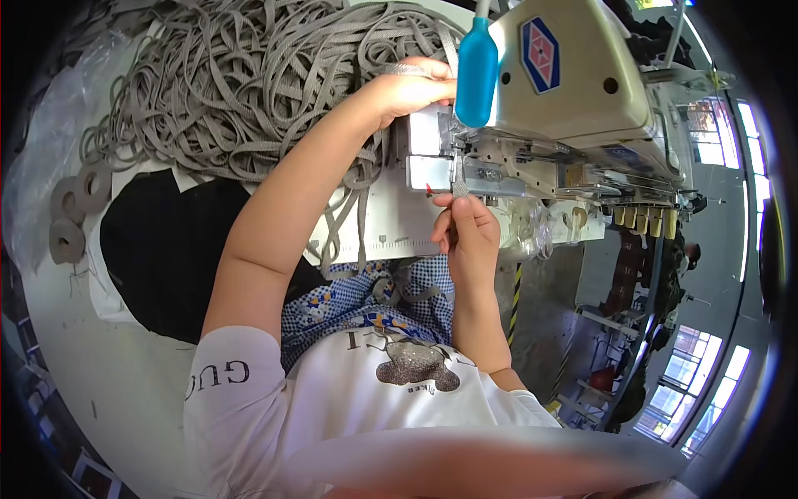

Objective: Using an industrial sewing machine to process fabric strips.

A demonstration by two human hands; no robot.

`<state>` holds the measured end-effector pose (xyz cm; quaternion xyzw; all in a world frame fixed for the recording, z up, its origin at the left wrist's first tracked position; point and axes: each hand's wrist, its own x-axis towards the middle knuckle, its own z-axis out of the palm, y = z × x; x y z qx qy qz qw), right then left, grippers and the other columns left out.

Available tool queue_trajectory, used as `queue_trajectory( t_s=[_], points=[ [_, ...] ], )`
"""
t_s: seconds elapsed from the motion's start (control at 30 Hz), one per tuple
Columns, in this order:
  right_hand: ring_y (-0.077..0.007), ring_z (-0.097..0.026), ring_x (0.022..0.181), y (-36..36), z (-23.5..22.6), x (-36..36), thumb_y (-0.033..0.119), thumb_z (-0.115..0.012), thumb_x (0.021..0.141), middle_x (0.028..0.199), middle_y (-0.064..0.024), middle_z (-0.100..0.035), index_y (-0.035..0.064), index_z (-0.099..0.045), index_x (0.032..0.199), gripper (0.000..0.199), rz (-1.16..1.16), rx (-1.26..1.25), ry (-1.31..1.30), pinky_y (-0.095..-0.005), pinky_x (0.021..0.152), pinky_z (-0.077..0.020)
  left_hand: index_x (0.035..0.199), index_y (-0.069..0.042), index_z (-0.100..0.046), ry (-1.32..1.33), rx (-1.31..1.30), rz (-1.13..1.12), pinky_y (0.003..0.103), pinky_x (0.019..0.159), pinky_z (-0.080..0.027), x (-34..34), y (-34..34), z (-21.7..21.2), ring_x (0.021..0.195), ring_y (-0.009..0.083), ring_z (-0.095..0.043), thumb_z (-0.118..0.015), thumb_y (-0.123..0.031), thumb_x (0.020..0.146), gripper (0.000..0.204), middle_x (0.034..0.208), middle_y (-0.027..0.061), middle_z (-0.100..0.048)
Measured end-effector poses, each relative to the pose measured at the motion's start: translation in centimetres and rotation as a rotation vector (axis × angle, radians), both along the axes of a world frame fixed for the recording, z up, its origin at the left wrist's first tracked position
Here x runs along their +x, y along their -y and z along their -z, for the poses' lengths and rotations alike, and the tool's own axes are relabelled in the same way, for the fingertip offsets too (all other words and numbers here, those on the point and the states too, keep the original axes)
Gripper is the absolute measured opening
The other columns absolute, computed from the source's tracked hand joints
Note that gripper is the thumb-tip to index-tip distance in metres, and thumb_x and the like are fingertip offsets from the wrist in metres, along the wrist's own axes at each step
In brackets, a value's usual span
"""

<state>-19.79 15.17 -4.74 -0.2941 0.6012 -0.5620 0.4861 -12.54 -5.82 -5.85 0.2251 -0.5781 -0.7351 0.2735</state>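
Observation:
A cream sewing machine (573,83) stands at the upper right, its metal work plate (426,173) facing me. My right hand (474,234), just on the near side of the plate, is closed in a pinch on a grey woven strap (460,180) that runs up to the presser area. On the far side of the plate, my left hand (416,90) reaches in with its fingers bent. Grey strap passes over its back; its fingertips are partly hidden behind a hanging blue handle (476,73), so its grip is unclear.
A big tangled heap of grey strap (249,75) covers the table's far left. Black cloth (170,258) lies nearer, beside several grey rolls (93,185). Clear plastic (50,158) sits at the left edge. Strap ends (362,220) hang over the table's ruled front edge.

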Motion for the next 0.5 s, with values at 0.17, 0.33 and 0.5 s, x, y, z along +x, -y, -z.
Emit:
queue_trajectory(
  t_s=[0.17,0.33,0.5],
  points=[
    [-0.0074,-0.039,0.042,-0.05,0.36,0.26,0.024,-0.044,0.091,0.056,-0.0072,-0.055,-0.0012,-0.058,0.088,0.029,-0.002,-0.049,-0.016,-0.0171,0.042,-0.0311,0.077,-0.006,-0.063,0.010,0.029,-0.004,0.022,0.063,-0.041,0.02,0.21,0.74,0.066,0.0076,-0.051,-0.060,-0.027,0.079,0.022,0.072,-0.0002,-0.058],
    [-0.0077,-0.040,0.042,-0.23,0.61,0.17,0.024,-0.045,0.091,0.056,-0.0080,-0.055,-0.0016,-0.058,0.088,0.029,0.009,-0.059,-0.025,-0.0173,0.041,-0.0314,0.083,-0.006,-0.065,0.038,0.000,-0.027,0.023,0.064,-0.041,0.01,-0.21,0.35,0.068,0.0079,-0.052,-0.059,-0.025,0.078,0.020,0.073,0.0004,-0.059],
    [-0.0080,-0.040,0.041,-0.24,0.65,0.35,0.024,-0.045,0.091,0.055,-0.0082,-0.055,-0.0017,-0.058,0.088,0.029,0.023,-0.061,-0.034,-0.0173,0.041,-0.0314,0.087,-0.006,-0.066,-0.007,-0.010,0.003,0.023,0.066,-0.042,0.18,-0.20,0.36,0.070,0.0081,-0.052,-0.060,-0.024,0.078,0.021,0.074,0.0011,-0.060]
  ],
)
